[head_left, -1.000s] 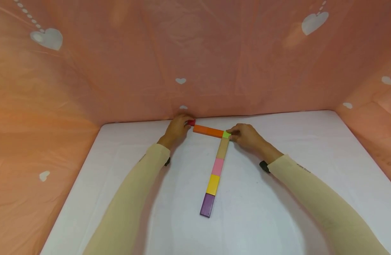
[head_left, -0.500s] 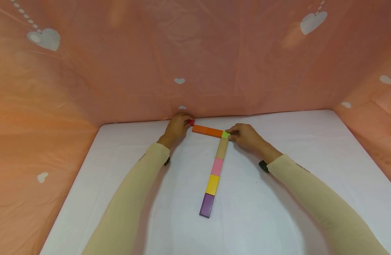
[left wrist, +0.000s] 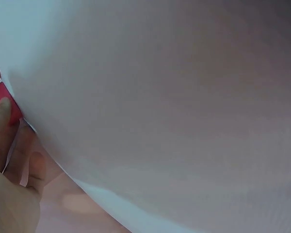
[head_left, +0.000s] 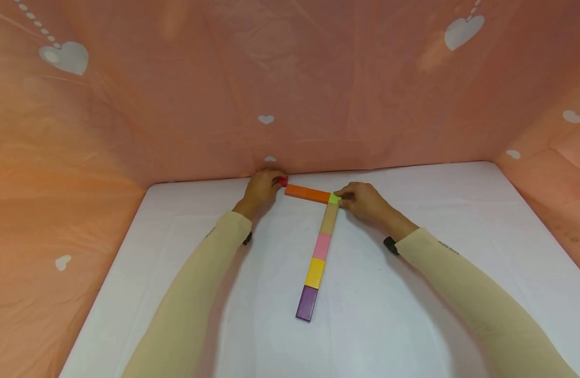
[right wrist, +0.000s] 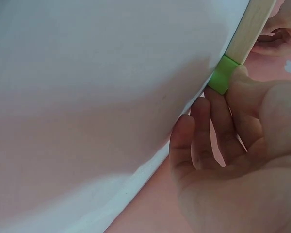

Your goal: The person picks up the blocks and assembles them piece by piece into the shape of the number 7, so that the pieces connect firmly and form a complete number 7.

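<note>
My left hand (head_left: 263,190) pinches a small red block (head_left: 282,181) between thumb and fingers near the table's far edge. Just right of it, an orange strip of blocks (head_left: 307,193) runs toward a light green block (head_left: 334,198). Thumb and fingers of my right hand (head_left: 363,201) pinch that green block at the corner of the row; its far side is covered by them. From there a tan wooden block (head_left: 329,218), a pink block (head_left: 321,247), a yellow block (head_left: 314,273) and a purple block (head_left: 307,303) line up end to end toward me.
The blocks lie on a white-covered table (head_left: 389,325). Beyond its far edge rises an orange-pink cloth wall (head_left: 309,94) printed with white hearts, and similar cloth hangs on the left and right.
</note>
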Tool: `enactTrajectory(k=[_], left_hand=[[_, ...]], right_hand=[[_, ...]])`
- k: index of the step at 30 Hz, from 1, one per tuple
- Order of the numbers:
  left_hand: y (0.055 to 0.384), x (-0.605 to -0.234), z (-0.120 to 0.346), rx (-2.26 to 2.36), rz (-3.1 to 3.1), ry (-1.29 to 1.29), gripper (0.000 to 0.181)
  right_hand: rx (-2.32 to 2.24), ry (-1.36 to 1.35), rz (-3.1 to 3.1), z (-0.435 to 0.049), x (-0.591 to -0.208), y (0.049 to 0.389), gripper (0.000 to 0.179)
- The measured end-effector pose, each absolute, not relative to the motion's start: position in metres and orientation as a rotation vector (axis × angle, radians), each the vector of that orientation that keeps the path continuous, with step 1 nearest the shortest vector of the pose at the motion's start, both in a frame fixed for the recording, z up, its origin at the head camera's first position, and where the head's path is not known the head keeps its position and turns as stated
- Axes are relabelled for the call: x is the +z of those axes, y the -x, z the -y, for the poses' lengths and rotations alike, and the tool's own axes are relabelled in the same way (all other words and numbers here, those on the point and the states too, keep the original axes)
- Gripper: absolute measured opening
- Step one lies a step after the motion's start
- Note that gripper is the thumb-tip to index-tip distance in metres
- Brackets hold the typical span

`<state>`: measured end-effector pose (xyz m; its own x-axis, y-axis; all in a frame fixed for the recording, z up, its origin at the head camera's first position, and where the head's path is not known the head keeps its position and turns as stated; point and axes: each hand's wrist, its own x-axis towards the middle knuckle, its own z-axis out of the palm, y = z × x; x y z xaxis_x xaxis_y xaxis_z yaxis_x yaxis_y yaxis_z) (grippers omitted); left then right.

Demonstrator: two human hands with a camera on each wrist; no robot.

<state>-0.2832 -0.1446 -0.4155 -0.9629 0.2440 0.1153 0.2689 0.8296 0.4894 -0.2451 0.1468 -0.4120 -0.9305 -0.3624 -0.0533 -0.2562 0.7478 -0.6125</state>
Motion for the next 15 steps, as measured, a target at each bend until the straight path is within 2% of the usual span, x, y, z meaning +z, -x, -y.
enactTrajectory(k=[15], left_hand=[[0.2837,-0.4145,0.1478,-0.921,2.957,0.336,0.025]], right_hand=[[-0.943,0.495,-2.768,-0.1465,-0.4127,0.246,0.034]])
